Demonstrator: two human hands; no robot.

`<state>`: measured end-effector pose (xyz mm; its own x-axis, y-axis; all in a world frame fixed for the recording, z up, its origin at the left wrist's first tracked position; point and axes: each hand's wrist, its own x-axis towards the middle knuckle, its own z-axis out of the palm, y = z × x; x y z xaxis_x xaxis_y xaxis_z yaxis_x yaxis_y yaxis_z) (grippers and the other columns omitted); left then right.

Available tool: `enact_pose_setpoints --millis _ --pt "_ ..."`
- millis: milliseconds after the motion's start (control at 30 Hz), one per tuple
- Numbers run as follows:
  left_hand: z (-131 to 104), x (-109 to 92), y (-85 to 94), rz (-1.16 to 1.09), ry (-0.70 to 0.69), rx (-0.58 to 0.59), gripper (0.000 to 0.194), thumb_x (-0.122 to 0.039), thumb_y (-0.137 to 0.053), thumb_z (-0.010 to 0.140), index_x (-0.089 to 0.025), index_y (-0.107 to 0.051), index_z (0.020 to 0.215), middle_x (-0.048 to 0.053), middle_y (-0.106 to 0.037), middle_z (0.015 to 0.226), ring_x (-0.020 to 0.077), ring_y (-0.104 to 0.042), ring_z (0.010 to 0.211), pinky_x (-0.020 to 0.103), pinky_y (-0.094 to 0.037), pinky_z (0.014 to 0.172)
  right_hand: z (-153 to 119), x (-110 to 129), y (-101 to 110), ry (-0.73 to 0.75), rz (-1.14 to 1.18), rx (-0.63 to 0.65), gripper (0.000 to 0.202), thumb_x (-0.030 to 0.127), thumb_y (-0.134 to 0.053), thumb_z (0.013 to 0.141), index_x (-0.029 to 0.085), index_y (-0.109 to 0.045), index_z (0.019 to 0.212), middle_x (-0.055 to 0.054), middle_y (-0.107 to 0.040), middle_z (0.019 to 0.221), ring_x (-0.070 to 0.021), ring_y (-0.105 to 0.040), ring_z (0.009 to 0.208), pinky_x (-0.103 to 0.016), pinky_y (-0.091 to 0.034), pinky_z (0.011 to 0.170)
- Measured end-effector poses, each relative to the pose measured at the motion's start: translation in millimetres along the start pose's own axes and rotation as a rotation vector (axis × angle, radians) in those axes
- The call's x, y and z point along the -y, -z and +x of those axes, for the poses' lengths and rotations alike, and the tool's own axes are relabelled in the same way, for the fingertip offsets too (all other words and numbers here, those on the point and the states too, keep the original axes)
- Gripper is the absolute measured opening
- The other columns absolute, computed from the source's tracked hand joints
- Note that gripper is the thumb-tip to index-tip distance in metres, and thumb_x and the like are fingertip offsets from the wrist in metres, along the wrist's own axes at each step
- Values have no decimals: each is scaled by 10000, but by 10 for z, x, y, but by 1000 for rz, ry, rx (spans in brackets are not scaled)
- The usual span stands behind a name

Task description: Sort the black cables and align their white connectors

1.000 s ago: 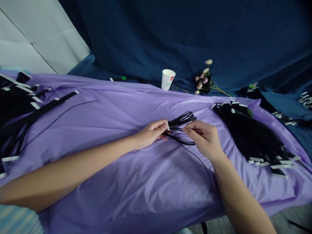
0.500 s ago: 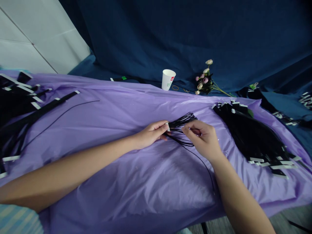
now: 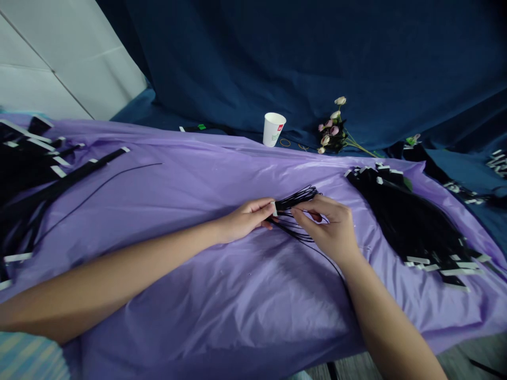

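A bundle of thin black wires (image 3: 295,199) with a white end piece (image 3: 274,208) is held above the purple cover (image 3: 190,179). My left hand (image 3: 253,217) is closed on the bundle at the white piece, thumb on top. To its right, my right hand (image 3: 327,221) pinches among the fanned wires, finger and thumb together near the white piece. Which wires it grips is too small to tell for certain. One long wire hangs down from the bundle and passes behind my right forearm.
Flat black wire bundles with white ends lie at the left (image 3: 24,169) and the right (image 3: 412,227). Behind the purple cover stand a paper cup (image 3: 273,130) and artificial flowers (image 3: 335,130), with rubber bands between. A loose black wire (image 3: 103,184) curves at left.
My right hand has shifted slightly left, closer to the white end piece. The wire bundle has dipped a little, and my left hand has barely moved.
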<state>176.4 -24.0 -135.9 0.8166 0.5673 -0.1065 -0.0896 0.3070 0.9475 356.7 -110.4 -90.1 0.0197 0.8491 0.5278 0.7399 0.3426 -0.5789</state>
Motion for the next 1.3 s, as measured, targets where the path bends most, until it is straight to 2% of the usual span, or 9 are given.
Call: enact_pose_setpoints --millis 233,433,600,1033,1133,1300 --pt "3 22 4 -64 10 -25 354 -516 -647 807 -178 -543 799 -2 -506 859 125 -509 872 262 -446 806 -5 14 -28 24 7 55 111 181 -636 847 165 -687 750 9 -568 616 -100 -479 559 -276 -370 590" --pt "10 31 -5 -69 15 -19 370 -525 -661 795 -173 -548 785 4 -545 869 125 -529 879 256 -452 811 -11 8 -48 53 -46 26 79 168 -638 836 169 -699 785 9 -589 626 -108 -516 576 -296 -376 631" --pt "-3 7 -6 2 11 11 328 -509 -623 835 -183 -614 872 14 -568 900 140 -539 914 268 -448 829 -17 7 -82 85 -82 0 87 201 -674 835 194 -725 765 25 -577 578 -99 -510 538 -308 -363 644" --pt "24 46 25 -84 10 16 351 -503 -665 811 -168 -666 914 28 -601 928 134 -547 904 269 -444 816 -16 13 -122 68 -15 40 146 182 -658 850 207 -730 726 9 -633 614 -101 -531 562 -291 -375 626" --pt "26 32 17 -143 29 -18 339 -489 -706 779 -164 -654 856 13 -594 865 124 -555 874 258 -452 797 6 -17 -73 -2 100 85 108 218 -668 845 202 -744 770 0 -651 654 -99 -503 561 -261 -399 582" --pt "22 -17 12 -259 57 -70 354 -464 -740 757 -152 -630 883 33 -617 870 135 -588 836 245 -455 706 37 -145 62 -300 384 144 146 306 -707 808 186 -748 882 -37 -723 821 -130 -609 688 -260 -475 647"
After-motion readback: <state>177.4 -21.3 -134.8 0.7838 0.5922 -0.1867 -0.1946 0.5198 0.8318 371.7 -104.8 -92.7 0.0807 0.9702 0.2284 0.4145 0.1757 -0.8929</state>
